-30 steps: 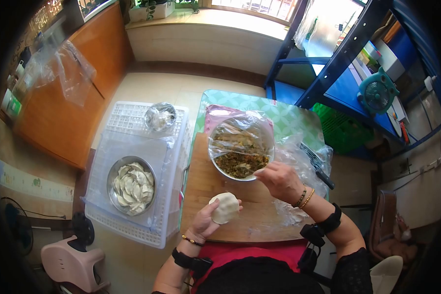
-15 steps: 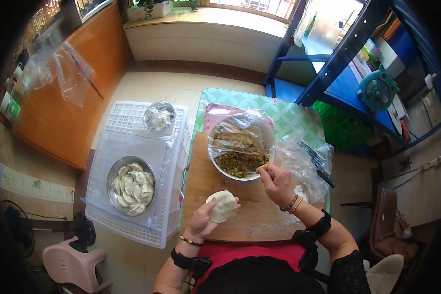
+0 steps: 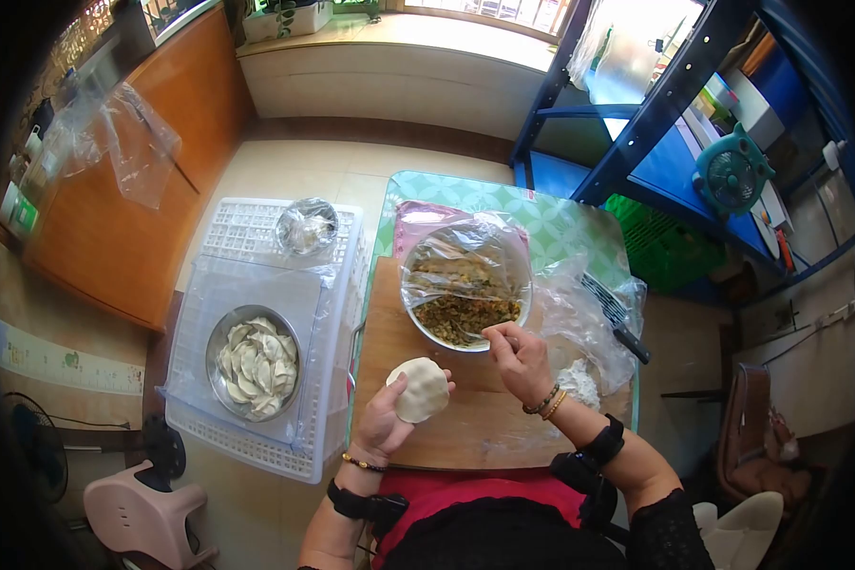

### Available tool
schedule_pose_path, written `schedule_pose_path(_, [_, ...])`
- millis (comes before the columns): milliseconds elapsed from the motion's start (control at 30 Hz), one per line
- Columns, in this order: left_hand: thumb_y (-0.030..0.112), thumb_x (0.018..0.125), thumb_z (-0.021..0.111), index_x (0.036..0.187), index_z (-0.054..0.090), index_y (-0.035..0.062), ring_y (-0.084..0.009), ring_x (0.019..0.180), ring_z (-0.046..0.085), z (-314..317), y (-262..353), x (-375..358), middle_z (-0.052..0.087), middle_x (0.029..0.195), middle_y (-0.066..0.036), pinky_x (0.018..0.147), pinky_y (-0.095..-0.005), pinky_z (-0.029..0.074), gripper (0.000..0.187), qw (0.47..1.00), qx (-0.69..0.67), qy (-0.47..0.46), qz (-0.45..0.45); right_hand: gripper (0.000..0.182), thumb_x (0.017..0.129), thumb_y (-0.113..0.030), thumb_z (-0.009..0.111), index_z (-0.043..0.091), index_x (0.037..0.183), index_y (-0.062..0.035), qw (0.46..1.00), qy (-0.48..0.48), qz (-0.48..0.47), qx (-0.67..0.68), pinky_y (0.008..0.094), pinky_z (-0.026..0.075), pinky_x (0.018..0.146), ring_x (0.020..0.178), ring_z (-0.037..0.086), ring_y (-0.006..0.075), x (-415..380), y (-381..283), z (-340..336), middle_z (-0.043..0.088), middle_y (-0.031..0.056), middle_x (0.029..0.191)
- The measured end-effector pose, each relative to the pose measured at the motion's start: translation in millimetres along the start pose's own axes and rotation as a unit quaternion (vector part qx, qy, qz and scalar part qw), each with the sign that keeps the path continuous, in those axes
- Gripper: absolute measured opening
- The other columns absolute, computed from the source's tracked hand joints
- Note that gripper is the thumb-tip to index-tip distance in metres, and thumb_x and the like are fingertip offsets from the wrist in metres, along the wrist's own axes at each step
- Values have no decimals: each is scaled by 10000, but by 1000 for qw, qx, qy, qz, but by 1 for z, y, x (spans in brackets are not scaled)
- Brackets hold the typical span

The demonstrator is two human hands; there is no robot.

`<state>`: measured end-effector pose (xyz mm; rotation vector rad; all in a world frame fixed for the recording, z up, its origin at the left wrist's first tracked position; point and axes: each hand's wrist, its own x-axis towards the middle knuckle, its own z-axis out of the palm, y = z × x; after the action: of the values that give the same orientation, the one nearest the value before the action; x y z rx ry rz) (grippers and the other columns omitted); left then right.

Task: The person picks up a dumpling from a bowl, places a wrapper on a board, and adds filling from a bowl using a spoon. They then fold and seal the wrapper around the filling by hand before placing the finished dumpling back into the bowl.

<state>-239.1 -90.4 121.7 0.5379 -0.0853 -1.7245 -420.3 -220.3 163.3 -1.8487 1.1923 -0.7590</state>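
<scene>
On my left hand (image 3: 382, 421) lies a round, flat dumpling wrapper (image 3: 420, 390), with the thumb pressed on its near edge. My right hand (image 3: 524, 366) is closed in a pinch at the near right rim of a metal bowl (image 3: 439, 339); whatever its fingers hold is too small or hidden to name. Chopped brown-green filling (image 3: 465, 313) fills the bowl, and clear plastic film (image 3: 461, 249) covers its far part. Below both hands is a wooden board (image 3: 389, 328). White flour (image 3: 578, 383) is heaped near my right wrist.
Left of the table, a white plastic crate (image 3: 325, 446) carries a metal pan of folded dumplings (image 3: 256, 366) and a small film-covered bowl (image 3: 307, 226). A black-handled tool (image 3: 629, 342) rests on crumpled plastic (image 3: 579, 304) at right. A pink stool (image 3: 142, 513) stands lower left.
My left hand has shifted slightly left and away from me with the wrapper. My right hand has drifted a little left and nearer to me, uncovering more of the flour.
</scene>
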Motion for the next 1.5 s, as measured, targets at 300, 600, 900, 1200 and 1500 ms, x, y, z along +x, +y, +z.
schedule_pose_path(300, [254,1024,375,1366,385,-53,-391,1258,487,3,8,5,493,1351,-240,1083,-469,387,460,999,16,22,32,229,978,-198,545,653,966,3,958,6,158,240,213,433,524,578,551,68,7,16,-3,612,-3,681])
schedule_pose_path(600, [256,1020,393,1373,376,-45,-392,1255,489,10,15,5,482,1362,-235,1074,-467,400,464,998,21,20,58,217,972,-210,554,649,1004,-18,900,11,256,354,221,470,520,605,603,100,2,37,-10,636,22,719])
schedule_pose_path(900, [299,1021,372,1386,371,-37,-405,1271,467,15,16,13,461,1379,-254,1079,-486,388,496,996,40,31,69,233,973,-240,560,634,1029,-26,860,4,284,425,234,487,558,631,610,117,-1,50,-21,630,16,736])
schedule_pose_path(1200, [246,1027,367,1367,386,-30,-372,1253,492,25,15,25,491,1350,-233,1078,-462,395,438,996,33,16,77,248,982,-245,547,635,1042,-22,865,16,266,426,235,488,561,630,609,115,-6,36,-41,630,13,738])
schedule_pose_path(1500, [378,1037,329,1380,381,-47,-378,1260,476,34,3,37,473,1372,-232,1099,-466,361,548,998,-20,27,58,257,992,-209,524,636,1053,14,924,8,143,354,218,471,600,642,593,103,-28,-22,-50,623,31,737])
